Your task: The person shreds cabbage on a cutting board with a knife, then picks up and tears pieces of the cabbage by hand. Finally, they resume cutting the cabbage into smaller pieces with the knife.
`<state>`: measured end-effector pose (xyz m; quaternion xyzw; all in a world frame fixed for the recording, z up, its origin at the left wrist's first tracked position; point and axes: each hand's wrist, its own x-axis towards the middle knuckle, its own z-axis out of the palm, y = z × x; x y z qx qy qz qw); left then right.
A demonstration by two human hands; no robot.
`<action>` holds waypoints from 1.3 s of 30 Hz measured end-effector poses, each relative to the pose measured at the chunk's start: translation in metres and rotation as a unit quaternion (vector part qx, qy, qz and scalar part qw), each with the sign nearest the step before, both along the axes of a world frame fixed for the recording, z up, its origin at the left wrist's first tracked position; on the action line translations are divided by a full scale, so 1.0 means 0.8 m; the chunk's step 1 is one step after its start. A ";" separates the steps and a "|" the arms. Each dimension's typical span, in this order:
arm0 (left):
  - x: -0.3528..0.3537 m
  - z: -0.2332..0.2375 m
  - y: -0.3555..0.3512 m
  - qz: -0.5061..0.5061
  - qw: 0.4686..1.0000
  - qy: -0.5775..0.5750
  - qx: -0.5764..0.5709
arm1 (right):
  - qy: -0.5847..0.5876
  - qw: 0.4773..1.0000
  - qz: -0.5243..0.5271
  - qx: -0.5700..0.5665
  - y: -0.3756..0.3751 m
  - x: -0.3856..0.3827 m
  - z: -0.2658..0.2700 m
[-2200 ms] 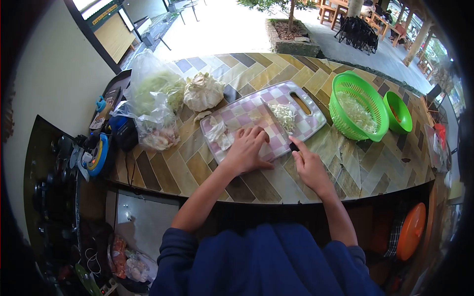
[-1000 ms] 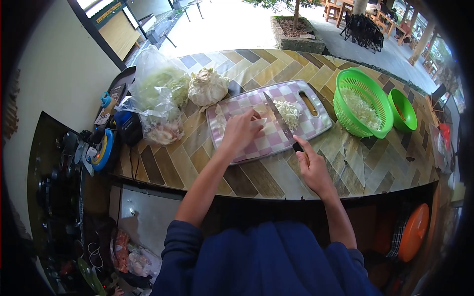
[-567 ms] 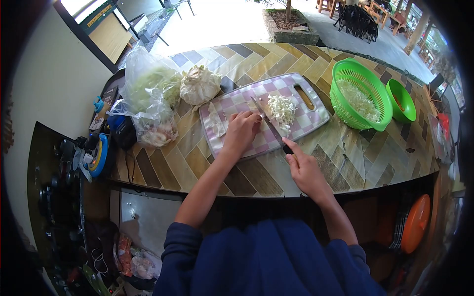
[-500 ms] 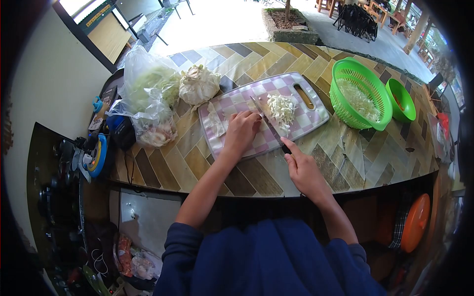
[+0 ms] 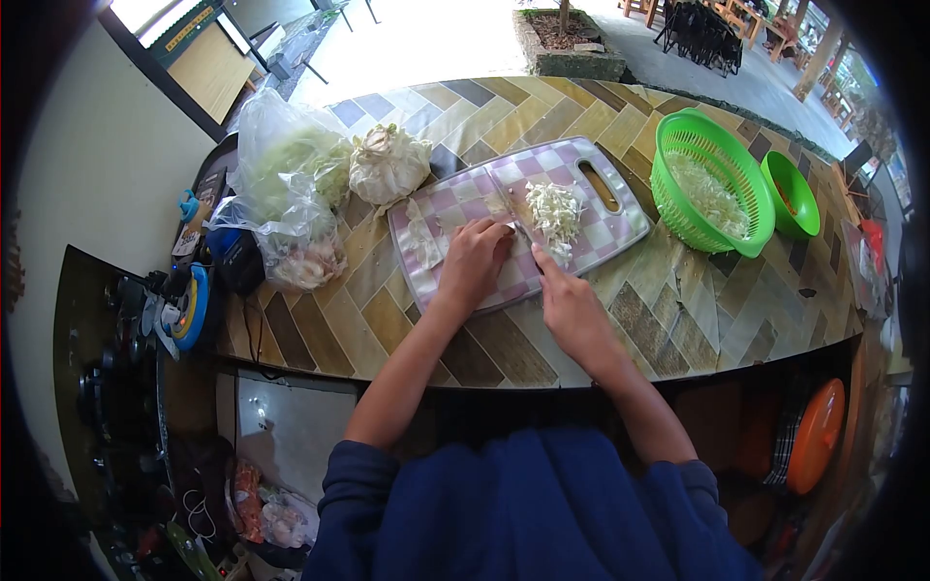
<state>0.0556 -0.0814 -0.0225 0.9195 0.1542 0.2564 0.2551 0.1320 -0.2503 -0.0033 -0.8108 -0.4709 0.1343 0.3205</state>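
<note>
My right hand (image 5: 572, 305) is wrapped round the dark handle of a kitchen knife (image 5: 508, 201), whose blade points away across a pink-and-white checked cutting board (image 5: 612, 229). Just left of the blade, my left hand (image 5: 476, 259) presses down on the board with curled fingers. Under them is a pale piece of cabbage (image 5: 512, 227), mostly hidden. A heap of shredded cabbage (image 5: 554, 219) lies right of the knife. Some thin pale leaf scraps (image 5: 420, 237) rest near the board's left end. Behind that end sits a partly stripped cabbage head (image 5: 389, 165).
A green colander (image 5: 704, 238) with shredded cabbage and a smaller green bowl (image 5: 796, 201) stand at the right of the patterned table (image 5: 504, 353). Clear plastic bags (image 5: 287, 184) of vegetables lie at the left. An orange lid-like object (image 5: 816, 436) is below the table.
My right hand has shifted left and slightly forward with the knife, bringing the blade closer to my left fingertips. My left hand stays nearly in place.
</note>
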 end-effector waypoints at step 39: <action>-0.004 -0.007 -0.002 0.020 0.998 -0.013 0.066 | 0.010 1.000 0.018 0.024 -0.023 -0.004 0.016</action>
